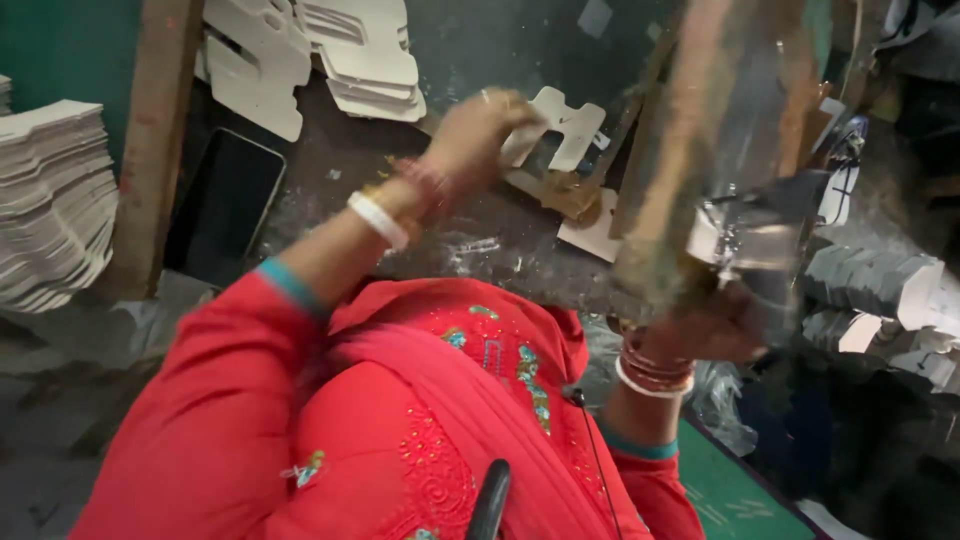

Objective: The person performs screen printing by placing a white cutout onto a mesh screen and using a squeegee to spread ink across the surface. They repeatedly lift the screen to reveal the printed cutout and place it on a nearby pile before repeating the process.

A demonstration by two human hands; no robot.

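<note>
Dark worktop bears one phone. Beyond it, left hand, arm outstretched, pinches one white cutout; right hand grips a blurred lever.

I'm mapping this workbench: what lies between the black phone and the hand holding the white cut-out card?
In the head view, between the phone and the left hand on the white cut-out card lies only dark, scuffed bench surface with small white scraps.

Red embroidered sleeve, white card cutout.
</note>
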